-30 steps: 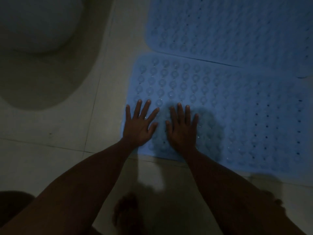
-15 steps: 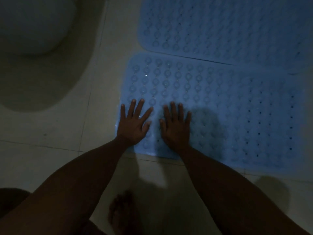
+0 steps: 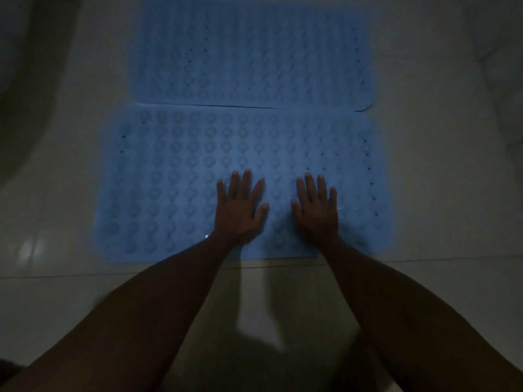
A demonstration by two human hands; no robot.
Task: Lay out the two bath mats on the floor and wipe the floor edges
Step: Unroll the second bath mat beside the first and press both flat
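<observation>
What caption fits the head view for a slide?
Both hands, left and right, press flat on the near mat; far mat lies beyond.

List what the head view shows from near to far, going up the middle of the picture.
Bare floor tiles → near mat, with left hand and right hand flat on it → far mat.

Left hand (image 3: 239,212): flat, palm down on the near mat (image 3: 169,179), fingers spread, thumb out toward the right hand.
Right hand (image 3: 317,212): flat, palm down on the same mat, fingers closer together, just beside the left, apart from it.
Forearms: bare, both reaching forward over the mat's near edge.
</observation>
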